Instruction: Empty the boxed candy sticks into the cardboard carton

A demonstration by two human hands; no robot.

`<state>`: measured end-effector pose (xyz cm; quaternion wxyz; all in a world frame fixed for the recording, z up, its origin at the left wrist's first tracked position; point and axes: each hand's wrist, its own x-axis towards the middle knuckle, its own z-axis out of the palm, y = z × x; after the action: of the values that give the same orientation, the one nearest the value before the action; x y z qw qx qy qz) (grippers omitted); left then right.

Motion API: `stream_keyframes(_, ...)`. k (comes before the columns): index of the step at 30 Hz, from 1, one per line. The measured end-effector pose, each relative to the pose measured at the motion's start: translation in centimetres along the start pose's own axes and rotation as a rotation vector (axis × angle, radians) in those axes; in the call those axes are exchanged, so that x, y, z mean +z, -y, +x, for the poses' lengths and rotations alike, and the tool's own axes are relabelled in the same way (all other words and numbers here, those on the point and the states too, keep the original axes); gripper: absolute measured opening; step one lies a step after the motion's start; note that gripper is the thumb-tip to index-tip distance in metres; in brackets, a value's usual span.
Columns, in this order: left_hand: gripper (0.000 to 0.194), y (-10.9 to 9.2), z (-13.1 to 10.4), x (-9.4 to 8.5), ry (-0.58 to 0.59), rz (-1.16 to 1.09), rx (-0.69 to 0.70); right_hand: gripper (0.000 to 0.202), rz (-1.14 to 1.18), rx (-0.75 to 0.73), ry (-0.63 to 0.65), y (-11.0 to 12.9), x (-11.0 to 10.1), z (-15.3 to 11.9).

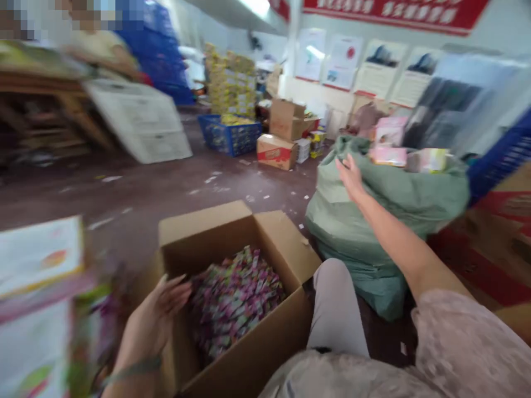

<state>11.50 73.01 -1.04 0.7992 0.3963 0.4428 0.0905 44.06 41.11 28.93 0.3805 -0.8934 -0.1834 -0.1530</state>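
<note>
Loosely curled, the left hand (161, 303) is by the box (282, 329) of packets (244, 296); the right hand (352, 178) is at the sack (340, 221), grip unclear.

Blurry boxes (39, 254), tiny packets (244, 298), cut-off edges
The boxes at the left smear and run off the side. The packets' print is too small to read. The bottom edge chops the open carton (265, 351), and the top edge chops the red banner (394, 15). A knee (338, 298) hides some of the green sack (352, 226).
</note>
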Motion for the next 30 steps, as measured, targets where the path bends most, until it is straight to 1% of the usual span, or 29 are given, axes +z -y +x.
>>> stream_keyframes(1,0.038,0.0,-0.9,-0.6,-0.079,-0.031,0.077,0.098,-0.023,0.020,0.067,-1.0,2.0,-3.7)
stream_keyframes(2,0.041,0.0,-1.8,-1.5,-0.143,-0.058,0.177,0.096,-0.058,-0.026,0.152,-1.9,3.7,-7.5)
stream_keyframes(3,0.043,0.0,-2.5,-2.9,-0.224,-0.048,0.278,0.088,-0.100,-0.116,0.247,-3.0,4.8,-11.1)
stream_keyframes(4,0.043,0.3,-3.0,-4.7,-0.324,0.022,0.370,0.078,-0.154,-0.227,0.345,-4.3,5.6,-14.3)
stream_keyframes(5,0.040,0.8,-3.5,-7.1,-0.441,0.139,0.450,0.070,-0.203,-0.333,0.419,-5.7,6.1,-16.8)
stream_keyframes(6,0.035,1.5,-4.2,-9.7,-0.601,0.269,0.486,0.064,-0.234,-0.411,0.466,-7.4,6.6,-18.8)
stream_keyframes(7,0.030,2.5,-5.2,-12.5,-0.753,0.433,0.472,0.060,-0.249,-0.461,0.503,-9.0,7.1,-20.3)
stream_keyframes(8,0.028,3.8,-6.5,-15.1,-0.885,0.605,0.415,0.059,-0.249,-0.481,0.519,-10.7,7.8,-21.5)
stream_keyframes(9,0.030,5.3,-8.0,-17.5,-0.983,0.773,0.317,0.060,-0.232,-0.475,0.524,-12.1,8.5,-22.6)
stream_keyframes(10,0.037,6.8,-9.6,-19.4,-1.033,0.927,0.191,0.062,-0.211,-0.453,0.536,-13.2,9.2,-23.6)
stream_keyframes(11,0.047,8.4,-11.0,-20.9,-1.035,1.056,0.056,0.065,-0.187,-0.423,0.546,-14.0,9.9,-24.6)
stream_keyframes(12,0.060,9.9,-12.2,-22.0,-0.998,1.154,-0.069,0.067,-0.166,-0.392,0.559,-14.4,10.6,-25.3)
stream_keyframes(13,0.074,11.3,-13.0,-22.6,-0.937,1.224,-0.171,0.069,-0.153,-0.370,0.572,-14.6,11.3,-26.0)
stream_keyframes(14,0.084,12.6,-13.4,-22.9,-0.872,1.275,-0.242,0.070,-0.145,-0.361,0.582,-14.5,12.0,-26.4)
stream_keyframes(15,0.091,13.8,-13.4,-23.0,-0.813,1.312,-0.283,0.069,-0.142,-0.365,0.588,-14.1,12.7,-26.7)
stream_keyframes(17,0.100,15.5,-12.7,-22.6,-0.726,1.355,-0.309,0.066,-0.134,-0.397,0.600,-13.2,13.9,-27.0)
stream_keyframes(19,0.108,16.6,-11.6,-22.1,-0.694,1.366,-0.321,0.062,-0.121,-0.442,0.617,-12.2,14.7,-27.1)
stream_keyframes(21,0.113,17.3,-10.6,-21.8,-0.708,1.344,-0.349,0.059,-0.117,-0.472,0.633,-11.8,14.9,-27.3)
stream_keyframes(22,0.113,17.6,-10.3,-21.8,-0.728,1.329,-0.357,0.059,-0.120,-0.477,0.638,-11.9,14.8,-27.4)
stream_keyframes(25,0.108,18.2,-9.8,-21.9,-0.770,1.285,-0.375,0.061,-0.134,-0.447,0.645,-13.0,14.1,-28.3)
stream_keyframes(28,0.107,18.3,-9.8,-21.9,-0.730,1.261,-0.428,0.068,-0.144,-0.381,0.650,-14.6,13.4,-29.8)
stream_keyframes(30,0.106,18.1,-10.0,-21.7,-0.702,1.250,-0.458,0.073,-0.147,-0.343,0.667,-15.2,13.3,-31.0)
